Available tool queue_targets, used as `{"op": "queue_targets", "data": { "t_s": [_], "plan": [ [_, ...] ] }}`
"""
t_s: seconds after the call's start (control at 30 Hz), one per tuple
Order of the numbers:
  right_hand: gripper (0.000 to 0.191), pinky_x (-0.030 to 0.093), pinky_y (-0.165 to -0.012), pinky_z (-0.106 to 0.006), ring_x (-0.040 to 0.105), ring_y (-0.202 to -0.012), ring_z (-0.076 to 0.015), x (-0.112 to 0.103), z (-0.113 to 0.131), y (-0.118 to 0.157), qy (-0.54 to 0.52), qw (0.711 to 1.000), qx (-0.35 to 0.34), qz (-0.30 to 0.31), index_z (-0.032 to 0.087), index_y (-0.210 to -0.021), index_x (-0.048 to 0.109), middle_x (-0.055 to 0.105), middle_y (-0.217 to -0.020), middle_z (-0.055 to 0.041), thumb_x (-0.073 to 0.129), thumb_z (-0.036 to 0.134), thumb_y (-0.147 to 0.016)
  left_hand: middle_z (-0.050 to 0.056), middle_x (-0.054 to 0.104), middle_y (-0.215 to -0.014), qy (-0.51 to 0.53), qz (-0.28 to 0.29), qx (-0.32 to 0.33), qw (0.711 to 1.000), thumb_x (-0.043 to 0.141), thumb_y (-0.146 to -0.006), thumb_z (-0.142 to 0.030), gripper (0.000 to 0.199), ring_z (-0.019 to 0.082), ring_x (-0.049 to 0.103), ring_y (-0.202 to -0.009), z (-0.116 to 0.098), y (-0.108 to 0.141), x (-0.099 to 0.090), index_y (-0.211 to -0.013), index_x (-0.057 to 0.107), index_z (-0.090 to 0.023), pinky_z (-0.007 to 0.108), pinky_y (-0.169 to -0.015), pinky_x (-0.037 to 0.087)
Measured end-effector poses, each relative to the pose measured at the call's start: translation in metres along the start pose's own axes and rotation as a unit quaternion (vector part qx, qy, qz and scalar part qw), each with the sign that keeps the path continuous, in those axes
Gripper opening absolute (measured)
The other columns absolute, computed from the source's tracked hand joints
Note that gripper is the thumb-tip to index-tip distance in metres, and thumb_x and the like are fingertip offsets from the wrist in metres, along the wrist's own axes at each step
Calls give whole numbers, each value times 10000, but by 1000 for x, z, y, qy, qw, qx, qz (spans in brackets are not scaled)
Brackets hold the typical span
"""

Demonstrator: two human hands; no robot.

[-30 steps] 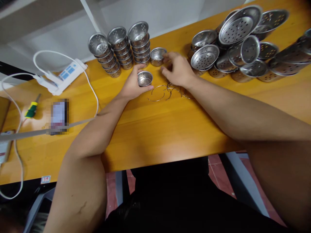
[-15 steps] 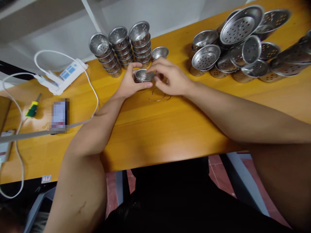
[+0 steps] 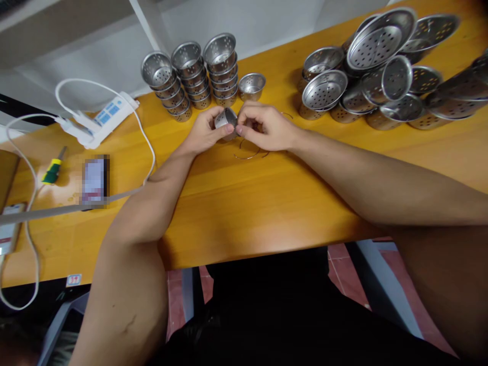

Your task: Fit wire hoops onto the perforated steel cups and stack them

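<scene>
My left hand (image 3: 209,131) is wrapped round a small perforated metal strainer cup (image 3: 224,119), thumb along its side. The cup is tipped over, its mouth turned towards my right hand (image 3: 263,126). My right thumb and fingertips are pinched together at the cup's rim; what lies between them is too small to make out. Below the hands, thin curved wires (image 3: 248,157) lie on the table. Another thin wire end (image 3: 287,116) shows behind my right hand. Just beyond the hands a single strainer cup (image 3: 252,87) stands upright.
Stacked strainer cups (image 3: 220,66) stand at the back in three columns. Larger strainers (image 3: 324,91) are heaped at the right. On the left lie a power strip (image 3: 110,119) with white cables, a green-and-yellow screwdriver (image 3: 52,172) and a phone (image 3: 94,182).
The cup in my left hand has tipped from mouth-up to mouth towards the right. My right fingers have come down from over the cup to its rim and pinched together.
</scene>
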State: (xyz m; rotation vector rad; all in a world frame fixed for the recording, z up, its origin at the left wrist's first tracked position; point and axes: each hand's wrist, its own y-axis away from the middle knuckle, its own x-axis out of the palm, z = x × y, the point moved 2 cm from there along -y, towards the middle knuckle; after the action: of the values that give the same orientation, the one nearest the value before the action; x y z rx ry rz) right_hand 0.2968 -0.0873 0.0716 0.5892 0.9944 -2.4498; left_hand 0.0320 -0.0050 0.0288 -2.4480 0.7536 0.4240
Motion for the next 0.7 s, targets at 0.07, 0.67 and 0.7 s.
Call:
{"op": "queue_targets", "data": {
  "t_s": [0.07, 0.67, 0.7],
  "plan": [
    [697, 643, -856, -497, 615, -901, -312, 0, 4, -2, -16, 999, 46, -15, 329, -978, 712, 703, -1042, -75, 834, 995, -1140, 48, 781, -1061, -1, 2, -10, 1000, 846, -872, -1224, 1052, 283, 852, -1013, -5, 1, 0, -1250, 889, -243, 556, -1109, 764],
    [779, 679, -869, -535, 623, -912, -329, 3, 10, -12, -72, 990, 102, -68, 333, -856, 718, 668, -947, -72, 971, 1058, -988, 77, 835, -1142, -32, -8, -27, 999, 687, -868, -1311, 1173, 343, 897, -1168, -4, 0, -5, -1314, 900, -248, 608, -1192, 771],
    [793, 670, -851, -538, 617, -909, -336, 4, 10, -12, -75, 988, 111, -71, 337, -856, 717, 659, -931, -72, 962, 1082, -972, 79, 835, -1138, -37, -5, -29, 999, 658, -883, -1312, 1180, 348, 903, -1172, -4, -1, -5, -1323, 901, -245, 616, -1194, 774]
  ]
}}
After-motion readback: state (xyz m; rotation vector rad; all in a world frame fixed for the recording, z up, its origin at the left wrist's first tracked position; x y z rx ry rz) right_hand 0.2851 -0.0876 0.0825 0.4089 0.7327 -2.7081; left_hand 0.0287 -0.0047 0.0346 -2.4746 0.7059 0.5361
